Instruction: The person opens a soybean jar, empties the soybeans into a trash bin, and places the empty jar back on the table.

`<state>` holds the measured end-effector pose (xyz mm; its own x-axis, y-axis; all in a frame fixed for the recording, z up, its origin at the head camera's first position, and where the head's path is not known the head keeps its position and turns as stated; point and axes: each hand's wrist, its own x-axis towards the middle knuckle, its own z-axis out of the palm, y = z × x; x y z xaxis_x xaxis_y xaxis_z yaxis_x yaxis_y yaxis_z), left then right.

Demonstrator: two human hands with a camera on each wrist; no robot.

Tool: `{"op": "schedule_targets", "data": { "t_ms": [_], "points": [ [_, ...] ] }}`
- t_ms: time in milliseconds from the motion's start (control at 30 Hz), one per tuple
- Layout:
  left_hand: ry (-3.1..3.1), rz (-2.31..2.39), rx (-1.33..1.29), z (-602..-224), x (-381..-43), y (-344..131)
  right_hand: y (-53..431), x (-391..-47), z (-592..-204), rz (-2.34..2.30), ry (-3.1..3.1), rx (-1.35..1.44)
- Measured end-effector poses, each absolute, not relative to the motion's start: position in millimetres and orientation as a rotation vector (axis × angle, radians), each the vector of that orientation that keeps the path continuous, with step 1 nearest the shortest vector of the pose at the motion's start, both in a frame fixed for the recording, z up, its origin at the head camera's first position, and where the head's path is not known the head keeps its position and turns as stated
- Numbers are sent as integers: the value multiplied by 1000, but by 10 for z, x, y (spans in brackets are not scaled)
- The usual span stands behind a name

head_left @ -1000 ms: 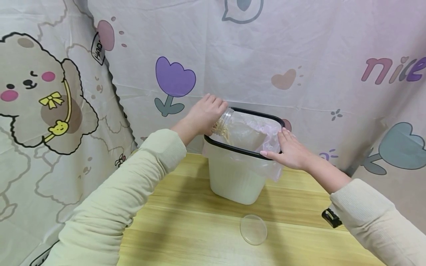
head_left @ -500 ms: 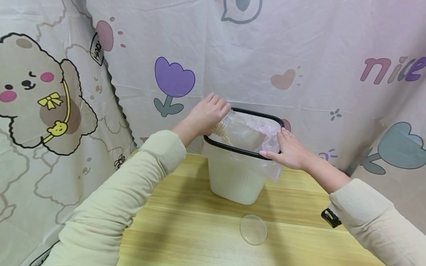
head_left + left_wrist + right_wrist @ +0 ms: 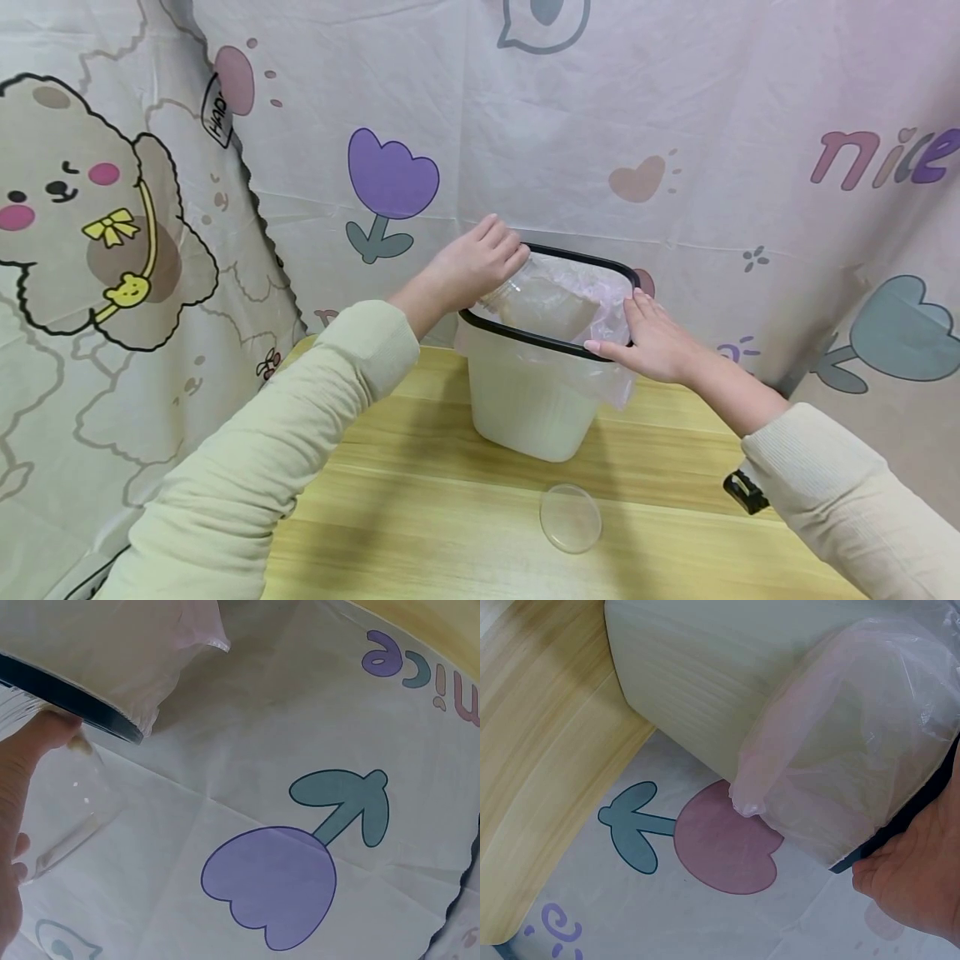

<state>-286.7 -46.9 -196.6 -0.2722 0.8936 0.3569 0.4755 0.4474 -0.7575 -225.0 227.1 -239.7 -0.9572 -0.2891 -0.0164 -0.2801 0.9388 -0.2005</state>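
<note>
My left hand (image 3: 480, 262) grips a clear jar (image 3: 82, 817), tipped with its mouth over the left side of a white trash bin (image 3: 528, 408). In the left wrist view the jar's see-through body shows, with a few small tan pieces near my thumb. A black rim (image 3: 517, 334) holds down a thin pinkish plastic bag (image 3: 615, 379) that lines the bin and hangs over its outside. My right hand (image 3: 660, 337) rests on the rim at the near right corner, thumb along the front and fingers straight along the side. The bin's bottom inside is hidden.
A clear round lid (image 3: 571, 518) lies on the wooden table (image 3: 420, 525) in front of the bin. Near my right sleeve is a small black clip-like object (image 3: 746, 492). A printed cloth (image 3: 525, 150) hangs close behind the bin and along the left.
My left hand has moved slightly right and tipped the jar further over the bin. Tan pieces seen at the jar's neck earlier no longer show there. My right hand has stayed put.
</note>
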Motion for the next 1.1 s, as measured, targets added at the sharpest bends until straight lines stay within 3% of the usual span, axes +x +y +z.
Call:
{"op": "schedule_targets", "data": {
  "t_ms": [500, 833, 1100],
  "points": [
    [-1613, 972, -1124, -2014, -2875, -464, 2267, -2273, -2408, -308, 3055, -449],
    [-1551, 906, -1122, -1950, -2882, -420, 2275, -2272, -2411, -329, 3045, -448],
    [-1580, 585, -1073, -1773, -2887, -327, 2284, -2269, -2404, -335, 3046, -445]
  ]
}}
